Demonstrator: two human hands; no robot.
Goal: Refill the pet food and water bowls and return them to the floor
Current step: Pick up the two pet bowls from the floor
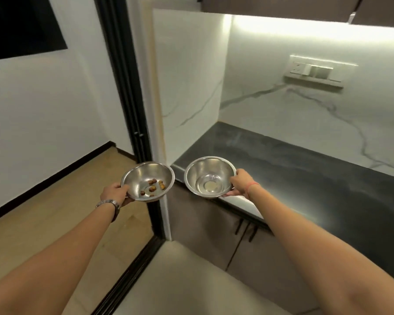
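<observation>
I hold two steel bowls in the air in front of me. My left hand (114, 194) grips the near left rim of the food bowl (141, 176), which holds several brown kibble pieces (154, 186) at its bottom. My right hand (240, 183) grips the right rim of the second steel bowl (205, 171), which has only a shallow pale film at its bottom. That bowl hangs over the left front corner of the dark counter (305, 178). The food bowl hangs left of the counter, over the black door frame (127, 87).
The dark counter runs to the right along a white marble backsplash with a switch plate (319, 71). Brown cabinet doors with black handles (243, 228) lie below it. A white wall and a wooden floor (43, 223) lie to the left, beyond the black frame.
</observation>
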